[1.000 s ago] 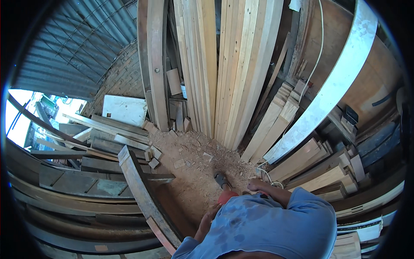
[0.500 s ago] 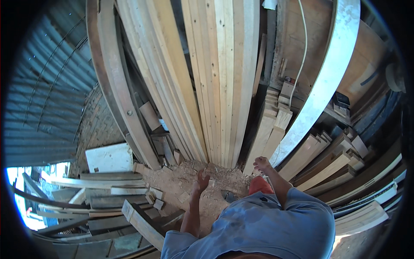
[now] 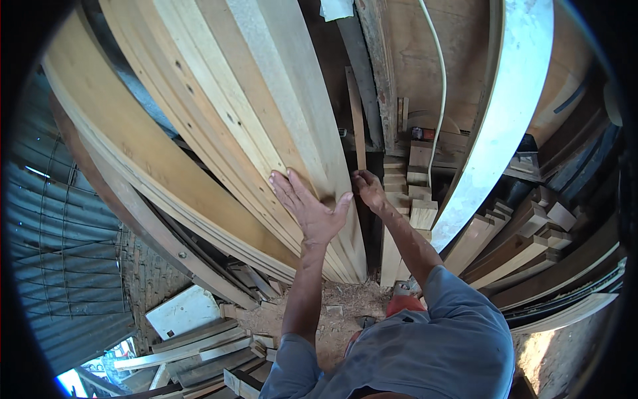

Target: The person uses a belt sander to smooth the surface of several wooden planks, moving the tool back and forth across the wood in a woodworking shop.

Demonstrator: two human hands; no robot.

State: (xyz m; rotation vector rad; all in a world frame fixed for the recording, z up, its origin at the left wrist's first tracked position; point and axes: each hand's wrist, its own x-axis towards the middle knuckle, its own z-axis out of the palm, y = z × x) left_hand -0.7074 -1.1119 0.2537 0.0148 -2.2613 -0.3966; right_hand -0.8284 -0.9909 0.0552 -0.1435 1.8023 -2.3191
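Note:
Long planed boards [image 3: 226, 86] stand leaning in a row, rising away from me. My left hand [image 3: 314, 211] lies palm down across their faces, fingers spread and thumb out to the right. At the right edge of the outermost pale board [image 3: 299, 106] is my right hand [image 3: 369, 191], its fingers curled inward. Whether those fingertips grip the board's edge or something behind it is hidden. Just above them ends a thin wooden strip [image 3: 355, 113]; contact with it cannot be made out.
Short timber blocks [image 3: 423, 215] stand in stacks to the right, beside a broad whitish board [image 3: 495, 139]. A pale cable [image 3: 441, 86] hangs there. Offcuts [image 3: 199, 346] and a white panel [image 3: 183, 312] lie lower left. Sawdust covers the floor [image 3: 335, 326]. Corrugated sheeting [image 3: 66, 253] bounds the left.
Both hands have moved up and forward from above the floor to the boards. The left now rests flat on them; the right has reached their right edge. My view has shifted closer to the boards.

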